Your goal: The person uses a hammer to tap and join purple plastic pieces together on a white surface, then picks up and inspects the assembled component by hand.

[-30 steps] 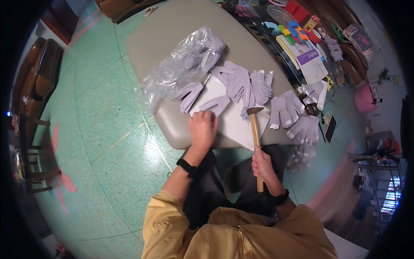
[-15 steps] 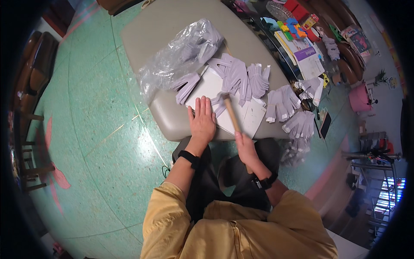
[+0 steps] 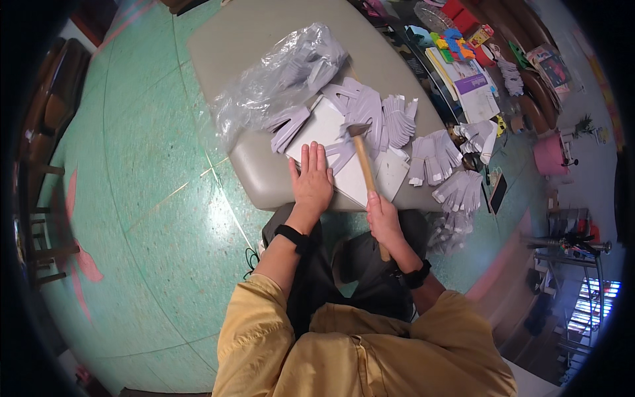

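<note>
My right hand (image 3: 383, 218) is closed round the wooden handle of a hammer (image 3: 363, 162). The hammer's dark head is over a pale lilac folded strip (image 3: 340, 155) on a white board (image 3: 322, 126). My left hand (image 3: 312, 185) lies flat with fingers stretched out on the board, beside that strip. More lilac strips (image 3: 364, 109) are heaped at the board's far side, and a small bunch of strips (image 3: 289, 127) lies at its left edge. The board rests on a beige padded seat (image 3: 258, 173).
A clear plastic bag (image 3: 281, 76) with lilac strips inside lies on the seat's far part. Bundled strips (image 3: 433, 157) fan out along the right edge. Beyond are papers (image 3: 476, 96) and colourful toy blocks (image 3: 453, 45) on a dark table. A pink bucket (image 3: 552, 153) stands farther right.
The hammer's head has risen off the strip and the far end of the hammer has shifted slightly right. My left hand stays flat on the board.
</note>
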A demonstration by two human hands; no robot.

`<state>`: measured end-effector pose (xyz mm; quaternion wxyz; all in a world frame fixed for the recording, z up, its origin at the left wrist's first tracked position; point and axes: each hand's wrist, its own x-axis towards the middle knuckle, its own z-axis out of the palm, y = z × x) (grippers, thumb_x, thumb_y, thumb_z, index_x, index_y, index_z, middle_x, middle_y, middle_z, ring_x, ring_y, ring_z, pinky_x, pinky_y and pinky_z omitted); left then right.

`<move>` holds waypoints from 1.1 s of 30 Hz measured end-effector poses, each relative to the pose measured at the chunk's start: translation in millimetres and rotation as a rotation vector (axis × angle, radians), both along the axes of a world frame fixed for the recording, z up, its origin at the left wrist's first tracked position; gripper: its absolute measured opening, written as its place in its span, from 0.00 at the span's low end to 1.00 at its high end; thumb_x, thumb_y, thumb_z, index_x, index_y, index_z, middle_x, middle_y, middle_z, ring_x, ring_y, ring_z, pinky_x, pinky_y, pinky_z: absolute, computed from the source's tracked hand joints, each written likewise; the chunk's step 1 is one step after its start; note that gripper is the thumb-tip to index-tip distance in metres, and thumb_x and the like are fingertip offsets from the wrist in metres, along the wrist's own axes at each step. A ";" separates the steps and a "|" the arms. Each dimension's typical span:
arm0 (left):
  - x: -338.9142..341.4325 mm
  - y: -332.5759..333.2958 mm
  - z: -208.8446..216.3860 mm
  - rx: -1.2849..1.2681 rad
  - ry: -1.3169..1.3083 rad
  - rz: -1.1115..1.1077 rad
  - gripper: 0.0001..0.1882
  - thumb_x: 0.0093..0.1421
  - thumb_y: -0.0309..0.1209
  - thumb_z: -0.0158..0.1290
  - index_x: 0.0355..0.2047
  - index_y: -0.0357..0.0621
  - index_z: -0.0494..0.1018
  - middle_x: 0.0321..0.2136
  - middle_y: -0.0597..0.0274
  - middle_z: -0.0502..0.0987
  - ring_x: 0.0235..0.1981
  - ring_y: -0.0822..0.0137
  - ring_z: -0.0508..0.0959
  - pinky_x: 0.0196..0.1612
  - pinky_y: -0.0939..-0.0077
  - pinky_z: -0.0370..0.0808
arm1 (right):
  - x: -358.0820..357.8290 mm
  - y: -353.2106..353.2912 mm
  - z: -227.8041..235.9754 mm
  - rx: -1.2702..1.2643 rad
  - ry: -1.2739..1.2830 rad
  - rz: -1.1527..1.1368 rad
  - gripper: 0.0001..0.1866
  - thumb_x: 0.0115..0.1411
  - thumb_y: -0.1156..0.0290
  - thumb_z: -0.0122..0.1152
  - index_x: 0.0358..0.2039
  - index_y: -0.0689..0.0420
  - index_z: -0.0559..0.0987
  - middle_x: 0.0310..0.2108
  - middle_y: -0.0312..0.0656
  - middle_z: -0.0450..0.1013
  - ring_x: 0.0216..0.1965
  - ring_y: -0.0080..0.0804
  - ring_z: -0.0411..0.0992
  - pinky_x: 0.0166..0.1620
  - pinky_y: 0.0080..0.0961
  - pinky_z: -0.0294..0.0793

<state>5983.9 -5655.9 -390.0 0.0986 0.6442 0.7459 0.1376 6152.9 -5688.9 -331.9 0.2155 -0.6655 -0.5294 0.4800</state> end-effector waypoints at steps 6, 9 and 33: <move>0.2 -1.8 5.3 0.095 -0.007 -0.028 0.29 0.61 0.37 0.39 0.62 0.44 0.49 0.63 0.60 0.50 0.65 0.62 0.46 0.63 0.51 0.41 | 6.4 9.5 -51.3 0.088 -0.150 0.056 0.29 0.63 0.50 0.41 0.22 0.66 0.71 0.17 0.53 0.69 0.24 0.49 0.69 0.32 0.39 0.67; -7.0 -12.6 -2.3 0.117 -0.008 -0.052 0.28 0.61 0.36 0.40 0.61 0.45 0.51 0.62 0.61 0.52 0.65 0.62 0.48 0.63 0.52 0.43 | 2.0 11.9 -44.1 0.004 -0.138 0.053 0.28 0.62 0.50 0.41 0.23 0.66 0.72 0.18 0.54 0.69 0.26 0.51 0.70 0.33 0.40 0.67; -7.8 -13.4 -2.2 0.099 -0.143 -0.021 0.34 0.59 0.37 0.45 0.62 0.41 0.46 0.61 0.59 0.53 0.64 0.62 0.49 0.63 0.51 0.43 | -18.5 -1.7 -13.4 0.093 -0.109 0.118 0.27 0.63 0.51 0.42 0.25 0.68 0.71 0.22 0.60 0.68 0.27 0.59 0.68 0.32 0.44 0.65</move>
